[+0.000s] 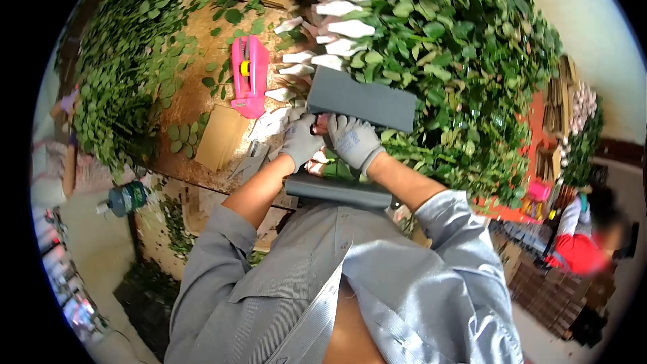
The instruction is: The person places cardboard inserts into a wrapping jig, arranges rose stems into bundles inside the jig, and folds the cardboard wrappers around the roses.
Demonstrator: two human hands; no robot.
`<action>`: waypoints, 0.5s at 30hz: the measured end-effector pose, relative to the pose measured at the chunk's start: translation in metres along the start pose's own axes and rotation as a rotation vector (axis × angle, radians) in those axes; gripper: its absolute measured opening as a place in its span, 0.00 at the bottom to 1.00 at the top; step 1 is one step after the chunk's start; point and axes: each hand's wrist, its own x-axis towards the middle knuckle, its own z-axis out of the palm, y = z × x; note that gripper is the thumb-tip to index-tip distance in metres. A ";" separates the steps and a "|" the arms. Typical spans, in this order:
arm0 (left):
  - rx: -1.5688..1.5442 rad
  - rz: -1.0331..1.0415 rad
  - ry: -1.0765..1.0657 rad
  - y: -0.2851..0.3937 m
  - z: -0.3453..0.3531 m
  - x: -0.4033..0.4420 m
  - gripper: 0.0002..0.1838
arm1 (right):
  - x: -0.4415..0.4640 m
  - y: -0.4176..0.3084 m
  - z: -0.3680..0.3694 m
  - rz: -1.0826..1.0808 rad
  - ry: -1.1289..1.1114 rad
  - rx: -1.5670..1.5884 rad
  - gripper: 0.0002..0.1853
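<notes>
Both hands wear grey gloves and are close together at the near end of a dark grey block [362,99]. My left hand [301,140] has its fingers bent around something pinkish, perhaps a flower head, too hidden to make out. My right hand [354,140] is beside it, fingers curled over the same spot. Below the hands a dark padded bar [338,191] lies against my body, with pink and green bits between it and the gloves. White-wrapped flower heads [350,28] line up beyond the block, their leafy stems [445,47] spreading right.
A pink tape dispenser [249,77] stands on the brown table [192,47]. Cardboard pieces [221,136] lie near it and at the top. Leafy stems [121,74] cover the left side. A bottle [127,199] is at lower left. A person in red [578,251] is far right.
</notes>
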 end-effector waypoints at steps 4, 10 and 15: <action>0.028 -0.013 -0.025 0.001 0.002 0.001 0.21 | 0.000 0.004 0.002 -0.021 0.005 0.071 0.21; 0.095 0.051 -0.009 0.015 -0.008 0.001 0.21 | 0.000 0.003 -0.007 -0.046 0.028 0.152 0.20; -0.050 0.011 -0.027 0.016 -0.007 -0.003 0.17 | 0.000 0.000 0.001 -0.043 0.034 0.132 0.22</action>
